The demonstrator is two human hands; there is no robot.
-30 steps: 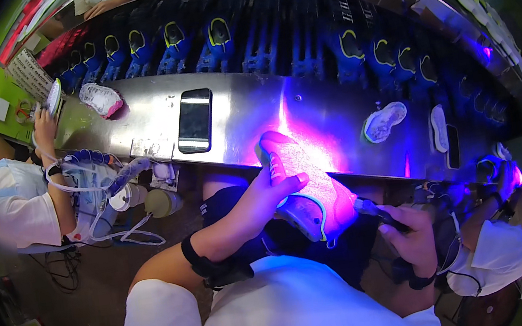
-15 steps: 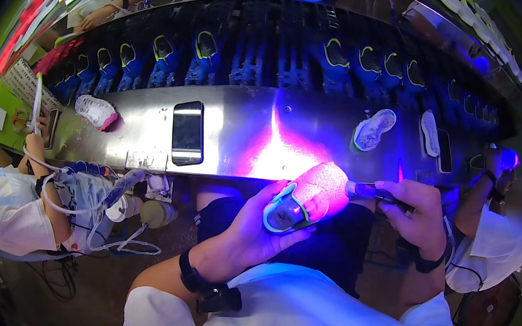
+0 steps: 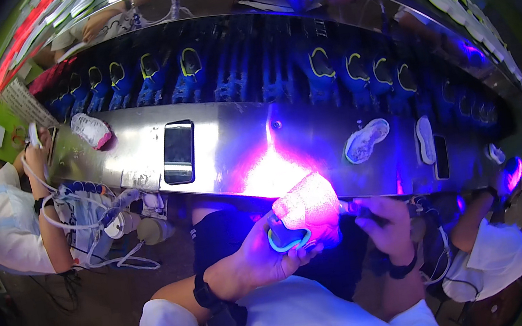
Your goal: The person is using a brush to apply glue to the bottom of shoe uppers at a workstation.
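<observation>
My left hand (image 3: 262,256) grips a shoe upper (image 3: 309,199) above my lap, just off the table's near edge. Strong pink and violet light washes out much of its surface. The bright collar (image 3: 284,245) around its foot opening lies towards my left palm. Bent fingers of my right hand (image 3: 383,222) close around a slim, brush-like tool (image 3: 350,208). Its tip is at the right side of the shoe upper; whether it touches cannot be made out in the glare.
On the metal table (image 3: 218,142) lie a phone (image 3: 179,151), a whitish shoe sole (image 3: 367,141), a narrower sole (image 3: 426,140) and a pink-edged sole (image 3: 91,130). Behind runs a row of dark shoes (image 3: 191,66). Co-workers sit left (image 3: 16,224) and right (image 3: 491,257).
My left hand has turned the shoe upper, so its opening now points lower and more of its lit side shows. My right hand with the tool has shifted left. The whole view has moved slightly.
</observation>
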